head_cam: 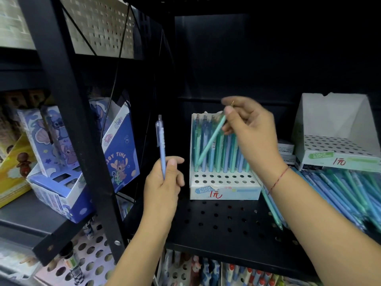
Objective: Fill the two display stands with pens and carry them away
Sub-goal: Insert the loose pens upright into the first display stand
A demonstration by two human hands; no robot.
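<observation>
A white display stand (pixel 224 190) stands on the black shelf, its back rows filled with blue and green pens and its front rows of holes bare. My right hand (pixel 250 131) pinches a green pen (pixel 210 141), tilted, with its lower end down among the standing pens. My left hand (pixel 165 182) grips a blue pen (pixel 161 145) upright, left of the stand. A second white stand (pixel 338 149), with no pens in its holes, stands at the right. A heap of loose blue and green pens (pixel 340 193) lies in front of it.
The black perforated shelf (pixel 222 221) has a black upright post (pixel 68 112) on its left. Beyond the post stand purple cartoon stationery boxes (pixel 68 162) and a yellow box (pixel 12 168). More pens show on the shelf below (pixel 226 273).
</observation>
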